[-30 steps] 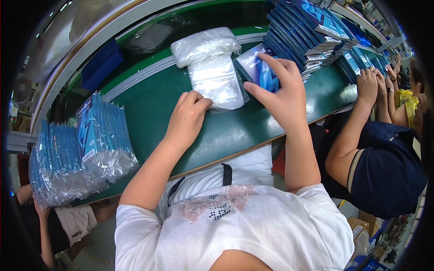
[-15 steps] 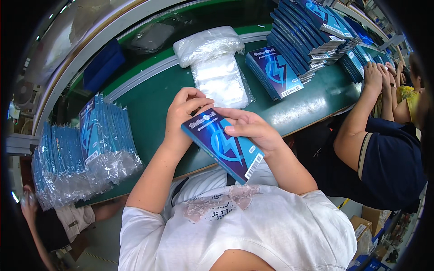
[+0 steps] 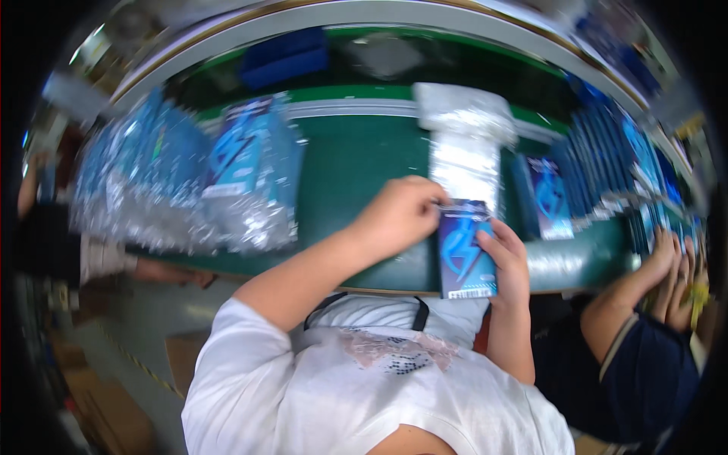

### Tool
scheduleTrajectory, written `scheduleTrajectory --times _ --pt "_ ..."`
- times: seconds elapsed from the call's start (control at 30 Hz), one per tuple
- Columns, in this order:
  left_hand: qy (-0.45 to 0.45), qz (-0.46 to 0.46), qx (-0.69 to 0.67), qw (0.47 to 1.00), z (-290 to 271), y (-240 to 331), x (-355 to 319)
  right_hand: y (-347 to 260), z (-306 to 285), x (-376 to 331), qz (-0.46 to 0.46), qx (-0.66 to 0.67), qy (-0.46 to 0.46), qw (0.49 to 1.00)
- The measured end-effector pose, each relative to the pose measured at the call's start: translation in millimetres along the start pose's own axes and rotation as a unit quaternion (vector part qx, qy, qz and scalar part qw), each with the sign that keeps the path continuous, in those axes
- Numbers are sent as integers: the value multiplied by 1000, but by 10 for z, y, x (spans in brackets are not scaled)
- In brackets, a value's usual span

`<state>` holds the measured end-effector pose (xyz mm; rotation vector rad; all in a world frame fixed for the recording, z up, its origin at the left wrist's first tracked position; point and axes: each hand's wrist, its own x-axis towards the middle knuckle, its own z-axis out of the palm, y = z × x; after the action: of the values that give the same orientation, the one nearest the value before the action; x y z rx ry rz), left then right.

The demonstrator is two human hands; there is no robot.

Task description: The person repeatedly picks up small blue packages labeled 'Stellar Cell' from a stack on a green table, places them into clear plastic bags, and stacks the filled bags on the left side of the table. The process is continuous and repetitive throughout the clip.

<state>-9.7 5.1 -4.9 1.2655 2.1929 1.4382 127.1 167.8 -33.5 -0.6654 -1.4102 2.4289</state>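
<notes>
Blue and glossy, the flat box sits between my two hands just above the near edge of the green table. My right hand wraps around its right side and lower part, thumb on the front face. My left hand is curled over the top left corner, fingers pinched at the upper edge. The box stands roughly upright from where I watch, long axis running near to far, printed face turned toward me, a pale label strip at the near end.

Just beyond the box, a stack of clear plastic bags lies on the table, reaching toward the far rail. To the left, a heap of bagged blue boxes leans together, each wrapped in shiny film. To the right, one loose blue box lies flat, and past it a row of blue boxes stands on edge. At the far right, another person's hands rest at the table's edge. Motion blur softens most detail.
</notes>
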Motion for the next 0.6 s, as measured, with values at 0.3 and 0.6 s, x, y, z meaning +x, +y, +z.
scheduleTrajectory --times 0.3,0.6 --pt "102 -144 -340 924 237 49 -14 -31 376 -152 -139 -50 73 986" --pt "133 -146 -619 760 8 106 -122 -151 474 -149 -143 -235 -162 948"
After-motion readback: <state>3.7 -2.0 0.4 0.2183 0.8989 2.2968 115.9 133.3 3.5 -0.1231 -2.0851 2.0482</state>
